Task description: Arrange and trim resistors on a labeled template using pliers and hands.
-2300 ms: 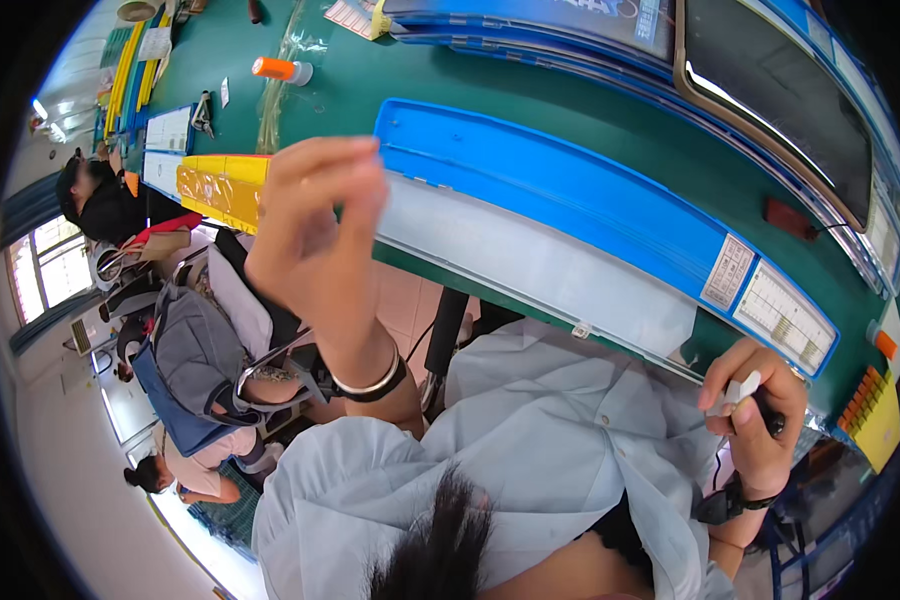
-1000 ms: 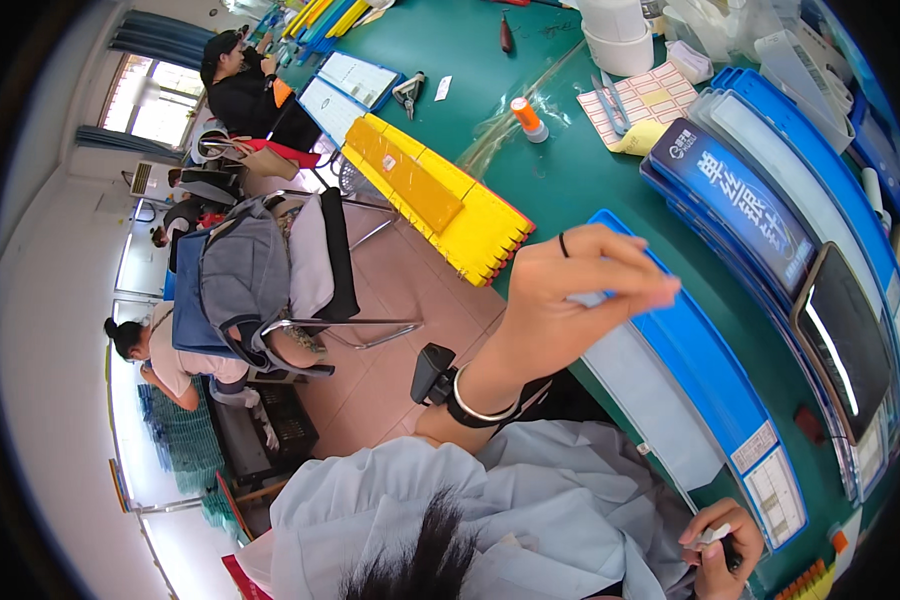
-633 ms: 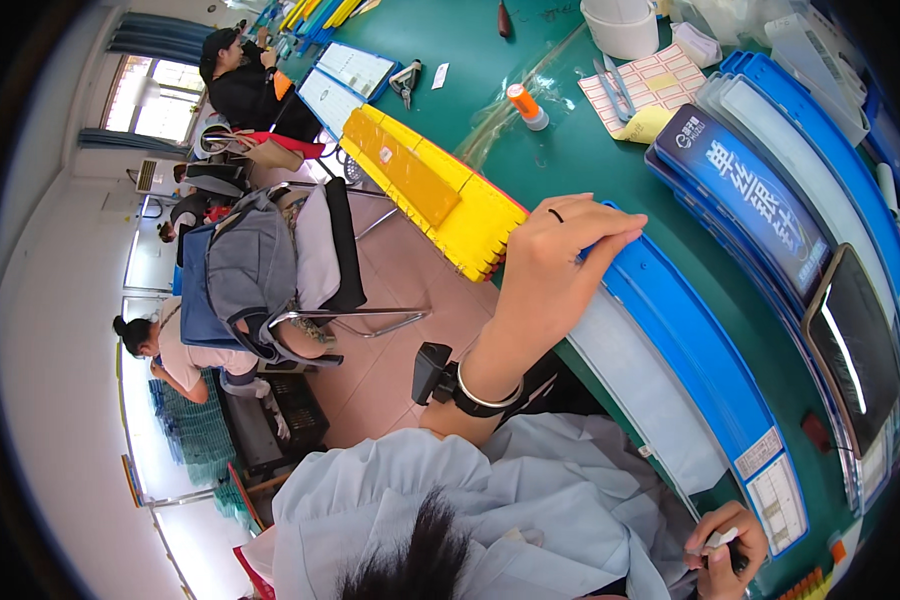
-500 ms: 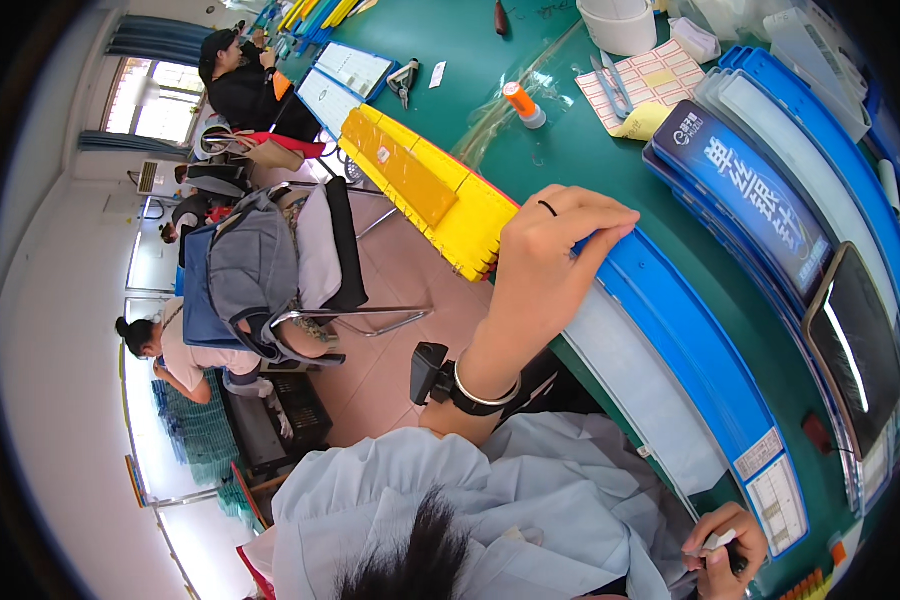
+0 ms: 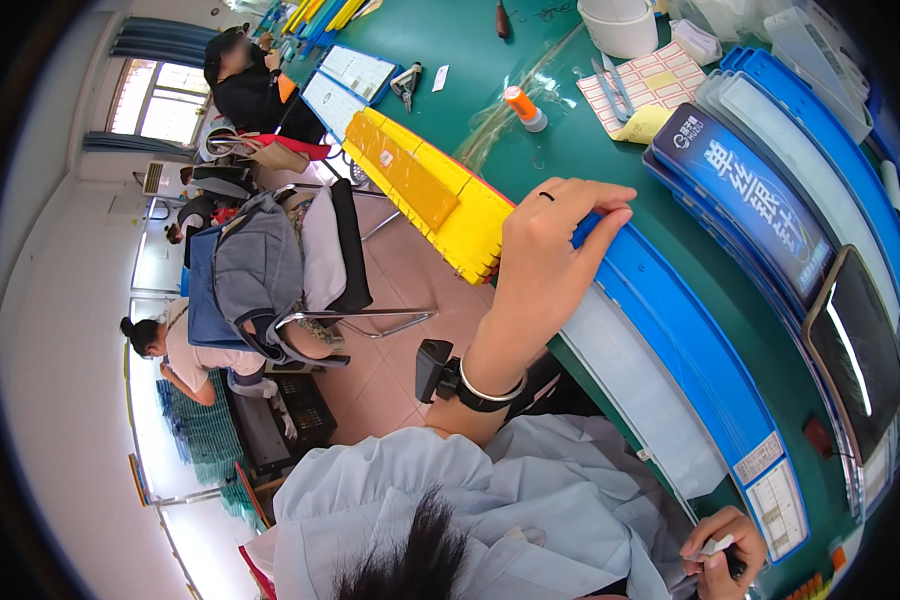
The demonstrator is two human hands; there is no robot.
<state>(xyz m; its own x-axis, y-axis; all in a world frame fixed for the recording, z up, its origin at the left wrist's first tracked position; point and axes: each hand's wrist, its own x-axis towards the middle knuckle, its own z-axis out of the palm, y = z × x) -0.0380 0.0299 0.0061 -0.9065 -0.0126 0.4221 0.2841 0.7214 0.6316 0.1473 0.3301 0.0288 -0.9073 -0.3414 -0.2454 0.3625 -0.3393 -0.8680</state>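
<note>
Box (image 5: 690, 345): long, smooth blue plastic — ctr to lower right, upper end behind your L hand (image 5: 555, 250).
L hand: fingertips close — can't tell if pinching.
R hand (image 5: 727, 530): clamped on sm white pc (image 5: 713, 547), nr box.

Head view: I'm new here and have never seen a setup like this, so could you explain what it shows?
There is no robot here. A fisheye camera worn on a person's head looks down, so straight edges bend. The left hand has thumb and fingertips close together by the upper end of an open, long blue case; whether it holds anything is unclear. The right hand holds a small white piece and something dark. On the green table there are also an orange-topped bottle, a long yellow object and a red-gridded sheet.
</note>
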